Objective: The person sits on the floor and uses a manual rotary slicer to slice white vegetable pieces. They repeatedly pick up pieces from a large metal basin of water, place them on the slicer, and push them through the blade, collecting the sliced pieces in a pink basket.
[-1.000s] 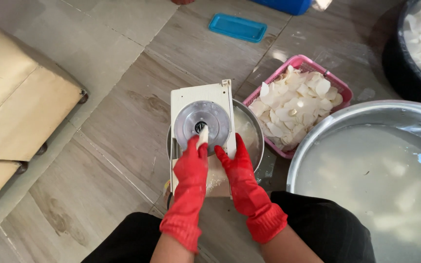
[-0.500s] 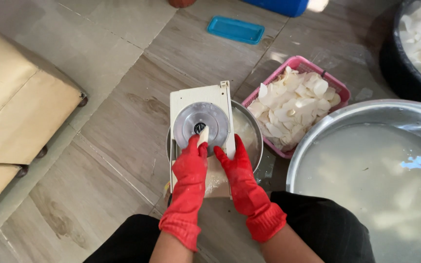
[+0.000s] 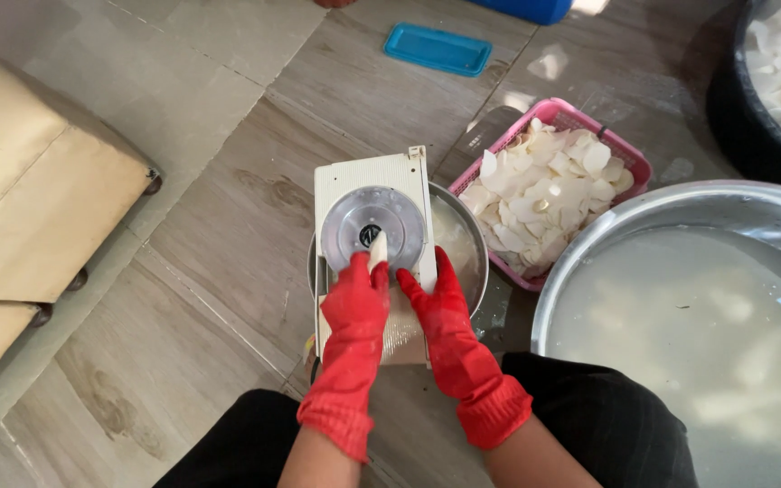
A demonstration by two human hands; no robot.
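far left of the slicer i see a tan cushioned seat (image 3: pixel 29 208) on the tiled floor (image 3: pixel 219 226). the cream slicer board (image 3: pixel 368 181) with its round metal disc (image 3: pixel 380 229) lies across a small metal bowl (image 3: pixel 467 248). my left hand (image 3: pixel 356 303), in a red glove, is clenched on a pale white piece (image 3: pixel 378 250) and presses it against the disc's lower edge. my right hand (image 3: pixel 440 303), also gloved red, rests just beside it with fingers stretched flat on the board, grasping nothing. right of the slicer, a pink basket (image 3: pixel 630 158) holds white slices (image 3: pixel 544 194). a large steel basin (image 3: pixel 680 203) of cloudy water lies further right. beyond the slicer lies a blue lid (image 3: pixel 437 50).
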